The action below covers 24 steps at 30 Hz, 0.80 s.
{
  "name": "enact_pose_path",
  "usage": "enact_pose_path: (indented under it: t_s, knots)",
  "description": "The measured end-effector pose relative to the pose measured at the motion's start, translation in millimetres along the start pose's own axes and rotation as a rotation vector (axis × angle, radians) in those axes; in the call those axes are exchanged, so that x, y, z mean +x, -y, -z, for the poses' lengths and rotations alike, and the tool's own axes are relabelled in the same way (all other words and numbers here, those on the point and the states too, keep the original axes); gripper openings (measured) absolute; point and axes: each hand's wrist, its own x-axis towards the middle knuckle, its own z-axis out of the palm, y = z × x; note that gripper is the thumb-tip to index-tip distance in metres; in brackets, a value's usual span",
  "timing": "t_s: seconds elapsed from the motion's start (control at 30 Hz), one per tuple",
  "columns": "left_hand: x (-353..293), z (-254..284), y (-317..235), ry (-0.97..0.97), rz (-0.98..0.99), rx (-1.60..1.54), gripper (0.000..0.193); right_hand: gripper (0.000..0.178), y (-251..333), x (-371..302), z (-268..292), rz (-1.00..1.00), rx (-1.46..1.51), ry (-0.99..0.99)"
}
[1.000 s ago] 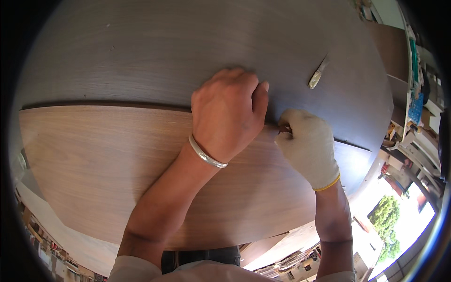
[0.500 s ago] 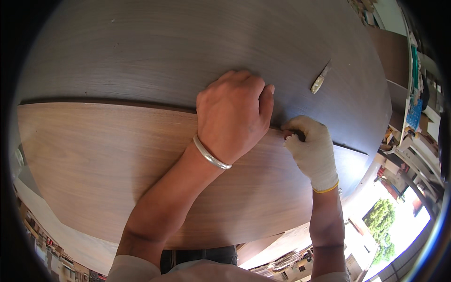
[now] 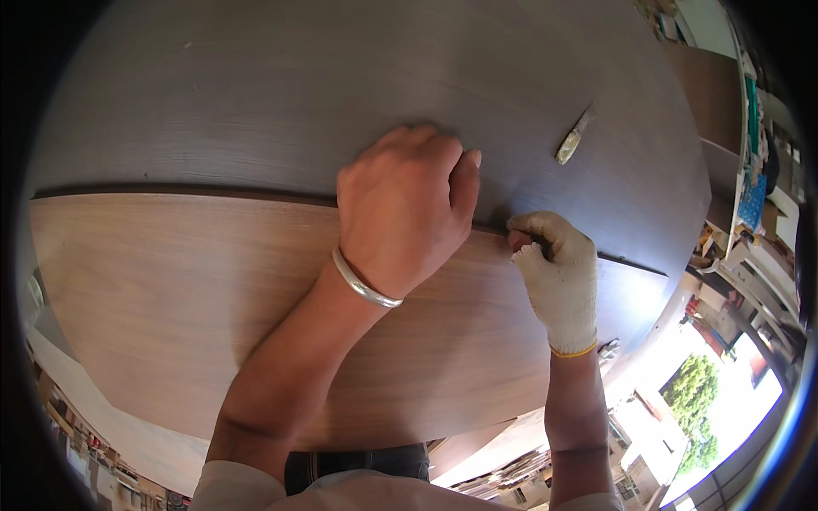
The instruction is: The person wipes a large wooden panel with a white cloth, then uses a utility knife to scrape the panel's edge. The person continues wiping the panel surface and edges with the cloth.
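A light brown wood-grain board [image 3: 153, 298] lies nearest me, its far edge resting over a dark grey-brown wood-grain panel [image 3: 256, 102]. My bare left hand [image 3: 405, 192], a silver bangle [image 3: 366, 285] at its wrist, is closed in a fist across that edge; its fingertips are hidden underneath. To its right, my right hand [image 3: 558, 272] wears a white knit glove with bare finger ends showing. Thumb and forefinger are pinched together at the board's edge, and whatever they grip is hidden. A small knife [image 3: 574, 140] with a pale, worn handle lies on the dark panel beyond.
Beside my right wrist is a small metallic object [image 3: 608, 349], too small to identify. Shelves with assorted items, including a blue object [image 3: 751, 204], stand along the right. Stacked boards [image 3: 507, 477] lie below, near my body. Bright daylight and a green tree [image 3: 692, 400] show at lower right.
My left fist has slid slightly left along the board's edge. My right wrist has shifted a little left, while its fingertips stay at nearly the same place on the edge.
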Motion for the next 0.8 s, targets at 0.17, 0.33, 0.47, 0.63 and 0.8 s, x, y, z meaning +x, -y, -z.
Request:
enact_pose_path:
  t_s: [0.17,0.33,0.47,0.63,0.8]
  knots:
    - [0.5,1.8,0.2,0.011,-0.008,0.019,0.03,0.02,-3.2,3.6,2.9,0.069,-0.051,0.069]
    - [0.8,1.1,0.7,-0.006,-0.014,0.016,0.031,0.019,-2.2,4.0,1.3,0.12,-0.102,0.068]
    - [0.5,3.2,1.1,-0.001,-0.014,0.016,0.03,0.02,-3.6,3.9,3.4,0.127,-0.134,0.068]
    - [-0.2,1.0,2.1,-0.011,-0.013,0.002,0.03,0.02,2.8,3.9,2.8,0.075,-0.162,0.078]
    - [-1.0,-1.6,0.5,-0.007,-0.014,0.03,0.03,0.02,-8.5,3.4,-3.0,0.178,-0.162,0.045]
